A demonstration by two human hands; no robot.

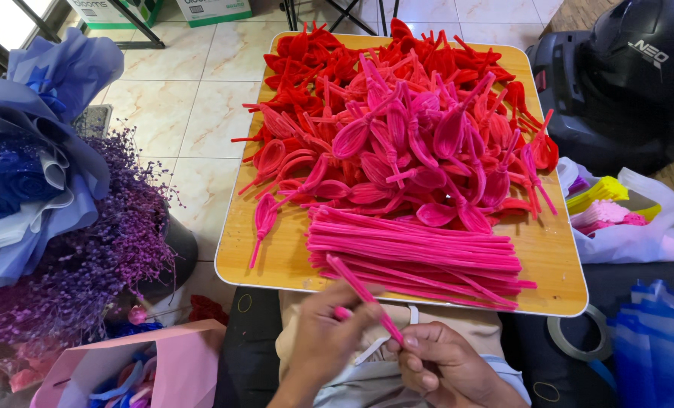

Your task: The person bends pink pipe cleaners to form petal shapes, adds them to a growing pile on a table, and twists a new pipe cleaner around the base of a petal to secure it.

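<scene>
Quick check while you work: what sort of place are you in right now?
Probably a home craft corner for making flower bouquets: a low wooden table on a tiled floor, piled with pink pipe cleaners and bent petals, with a wrapped blue bouquet beside it.

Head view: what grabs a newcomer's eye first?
The heap of looped pink and red fuzzy wire petals covering the far part of the rounded wooden tray table, with a stack of straight pink fuzzy wire stems along its near edge. Below, the left hand and right hand together pinch one pink fuzzy wire stem. At left, a bunch of purple dried flowers sits under blue wrapping paper.
</scene>
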